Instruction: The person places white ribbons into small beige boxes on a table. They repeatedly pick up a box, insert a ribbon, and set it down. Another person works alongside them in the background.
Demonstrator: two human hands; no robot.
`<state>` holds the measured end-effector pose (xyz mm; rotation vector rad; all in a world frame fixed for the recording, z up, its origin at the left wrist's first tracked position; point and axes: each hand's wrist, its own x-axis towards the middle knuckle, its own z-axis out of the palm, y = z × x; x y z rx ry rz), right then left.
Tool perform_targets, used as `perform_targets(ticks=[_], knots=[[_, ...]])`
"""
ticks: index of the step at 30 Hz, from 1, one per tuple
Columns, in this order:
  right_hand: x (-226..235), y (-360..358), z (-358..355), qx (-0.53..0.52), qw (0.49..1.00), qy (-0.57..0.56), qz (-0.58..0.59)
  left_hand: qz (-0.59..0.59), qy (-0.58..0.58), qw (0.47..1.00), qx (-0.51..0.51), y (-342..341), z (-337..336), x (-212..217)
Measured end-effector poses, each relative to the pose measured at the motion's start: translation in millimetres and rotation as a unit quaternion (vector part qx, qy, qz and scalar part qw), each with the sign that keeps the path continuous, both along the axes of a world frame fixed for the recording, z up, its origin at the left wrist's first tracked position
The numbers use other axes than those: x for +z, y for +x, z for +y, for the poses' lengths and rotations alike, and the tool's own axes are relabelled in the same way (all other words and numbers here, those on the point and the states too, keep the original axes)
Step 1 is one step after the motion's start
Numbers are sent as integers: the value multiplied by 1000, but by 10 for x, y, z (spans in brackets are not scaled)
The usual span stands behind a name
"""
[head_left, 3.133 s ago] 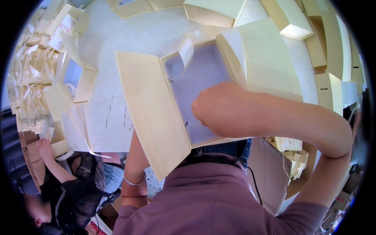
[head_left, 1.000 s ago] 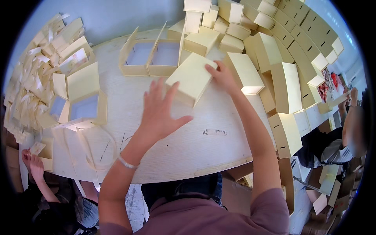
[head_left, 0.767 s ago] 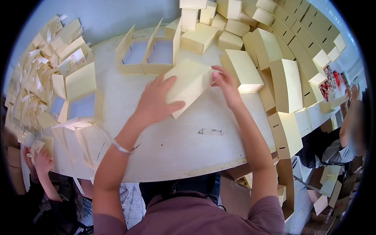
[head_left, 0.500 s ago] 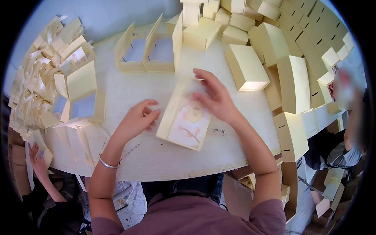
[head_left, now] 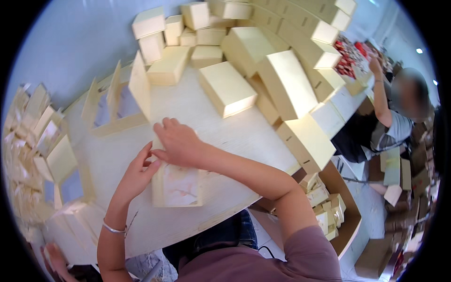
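A cream cardboard box (head_left: 181,188) with a pale panel of printed blossoms lies on the table in front of me. My right hand (head_left: 181,143) reaches over its far end with fingers bent down, covering that part. At the box's left edge is my left hand (head_left: 138,174), its thumb and fingers pinched in close to my right thumb. Both hands appear closed on the box. Exactly what the fingertips press is hidden.
Beyond my hands stands an open divided box (head_left: 120,124). Stacked closed boxes (head_left: 228,89) line the back and right. Open boxes and ribboned pieces (head_left: 23,155) crowd the left. A carton (head_left: 345,225) of smaller boxes sits below right. Co-workers are at right and lower left.
My view has swung to the right. My hands, apart before, have come together at the box's far left side, and the box now lies straighter before me.
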<state>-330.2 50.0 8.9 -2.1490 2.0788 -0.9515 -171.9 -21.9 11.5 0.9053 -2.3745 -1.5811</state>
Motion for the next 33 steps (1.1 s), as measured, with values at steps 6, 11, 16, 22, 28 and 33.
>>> perform_targets(ticks=[6, 11, 16, 22, 28, 33], knots=[[6, -126, 101, 186, 974, -94, 88, -78, -159, 984, 16, 1, -4, -56], [105, -112, 126, 184, 978, -92, 28, 9, -174, 985, 17, 184, -27, -304], [207, -181, 131, 10, 963, -263, -65, 62, -140, 988, 14, 337, 317, 180], [101, -64, 215, 18, 923, -384, -29, -7, -298, 954, -29, 531, 330, 31], [-147, -55, 1152, 125, 938, -291, 139, -95, -334, 931, -110, 472, 219, 177], [-318, 437, 1573, 135, 968, -170, 124, -80, -315, 926, -192, 335, -5, 194]])
